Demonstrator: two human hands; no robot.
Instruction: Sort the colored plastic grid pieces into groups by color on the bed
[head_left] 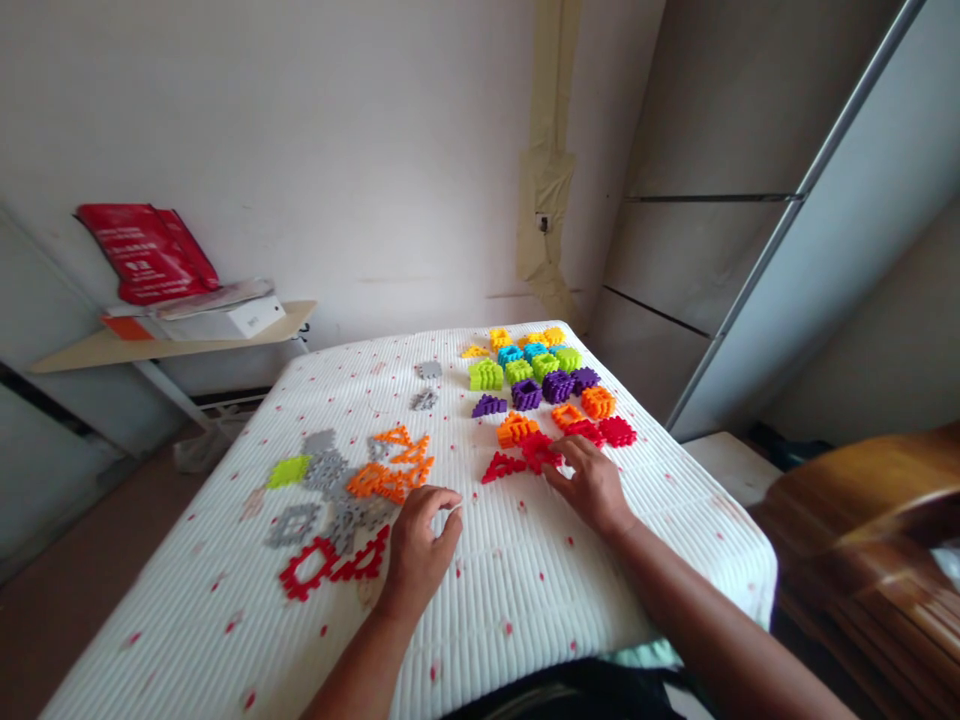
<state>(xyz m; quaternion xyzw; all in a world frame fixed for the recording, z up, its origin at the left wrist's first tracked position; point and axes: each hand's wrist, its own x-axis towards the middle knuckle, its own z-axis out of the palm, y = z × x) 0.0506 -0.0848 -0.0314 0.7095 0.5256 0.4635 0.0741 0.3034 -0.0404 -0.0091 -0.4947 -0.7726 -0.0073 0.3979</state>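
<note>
Right hand [595, 487] has its fingertips at the right edge of the red square tiles [535, 453], on the surface [517, 570] beside the red triangle tiles [500, 467]; can't tell if it's clamped. Left hand [420, 540]: thumb and fingers apart, near the loose orange tiles [367, 480]. Purple stacks [557, 386] sit farther back.

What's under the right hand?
Under the fingertips of the right hand: part of a red notched piece. White cover shows around the hand. The fingers hide the piece's right edge; whatever lies directly beneath the palm can't be seen.
</note>
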